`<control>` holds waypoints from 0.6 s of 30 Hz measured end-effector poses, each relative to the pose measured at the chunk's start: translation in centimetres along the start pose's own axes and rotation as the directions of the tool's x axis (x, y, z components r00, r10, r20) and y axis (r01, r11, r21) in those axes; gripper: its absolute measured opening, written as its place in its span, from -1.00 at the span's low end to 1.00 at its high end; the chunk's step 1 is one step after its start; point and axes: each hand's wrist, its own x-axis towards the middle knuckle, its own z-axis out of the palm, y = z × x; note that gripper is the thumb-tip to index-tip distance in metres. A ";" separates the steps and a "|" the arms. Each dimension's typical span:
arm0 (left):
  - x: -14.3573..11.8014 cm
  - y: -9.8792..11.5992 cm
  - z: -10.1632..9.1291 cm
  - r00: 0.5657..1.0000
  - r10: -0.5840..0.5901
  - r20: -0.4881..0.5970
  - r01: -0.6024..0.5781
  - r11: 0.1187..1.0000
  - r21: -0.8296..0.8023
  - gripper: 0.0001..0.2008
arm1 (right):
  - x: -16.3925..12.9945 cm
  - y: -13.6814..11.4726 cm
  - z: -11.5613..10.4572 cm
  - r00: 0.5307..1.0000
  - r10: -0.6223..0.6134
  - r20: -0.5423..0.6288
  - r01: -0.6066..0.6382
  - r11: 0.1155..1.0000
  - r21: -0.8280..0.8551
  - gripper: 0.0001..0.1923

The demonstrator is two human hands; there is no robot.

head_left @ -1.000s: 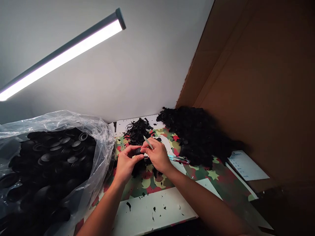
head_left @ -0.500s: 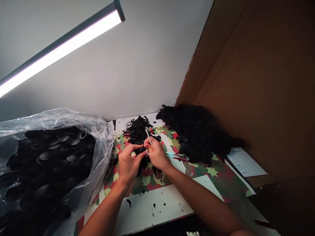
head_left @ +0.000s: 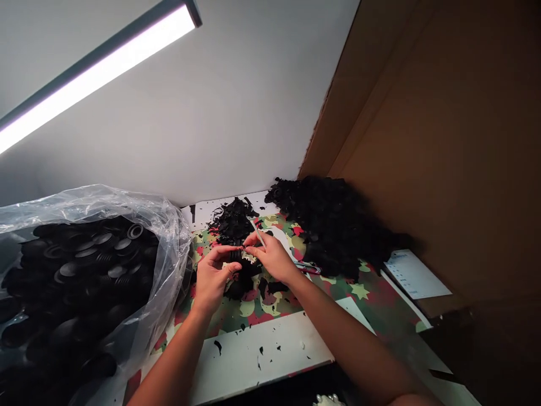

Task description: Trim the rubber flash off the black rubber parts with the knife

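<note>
My left hand (head_left: 213, 276) is closed around a small black ribbed rubber part (head_left: 235, 255), its thumb below and fingers above. Close beside it, my right hand (head_left: 270, 256) holds a thin pale stick-like tool (head_left: 257, 232) that slants up and left out of the grip. The right fingertips pinch near the part's edge; what lies between them is too small to make out. Black scraps (head_left: 240, 285) lie beneath both hands on the camouflage-patterned mat (head_left: 359, 291).
At left, a clear plastic bag (head_left: 173, 225) is full of round black parts (head_left: 76, 265). A large heap of black pieces (head_left: 338, 225) lies at right, against cardboard (head_left: 406, 141). Behind the hands sits a smaller scrap pile (head_left: 232, 217). Scissors-like handles (head_left: 310, 267) and a paper (head_left: 418, 274) lie at right.
The right hand has lowered and turned, its fingertips now a little apart from the left thumb. The black part now shows its ribbed side. The whole view has shifted slightly.
</note>
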 end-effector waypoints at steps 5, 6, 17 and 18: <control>-0.1 0.1 0.0 0.997 0.067 -0.035 -0.064 0.995 0.076 -0.70 | -1.2 -0.8 0.2 1.000 0.024 0.006 -0.024 0.996 0.084 -0.60; -0.1 0.1 0.1 0.996 0.077 -0.036 -0.073 0.993 0.092 -0.70 | -1.3 -0.9 0.4 0.999 0.032 0.028 -0.035 0.994 0.100 -0.58; -0.2 0.7 0.3 0.993 0.079 -0.092 -0.077 0.997 0.029 -0.68 | -1.8 -1.8 0.9 0.998 0.067 -0.010 -0.064 0.974 0.217 -0.59; -0.2 0.8 0.3 0.992 0.082 -0.094 -0.081 0.997 0.021 -0.68 | -1.8 -1.8 0.8 0.997 0.074 -0.011 -0.069 0.972 0.225 -0.58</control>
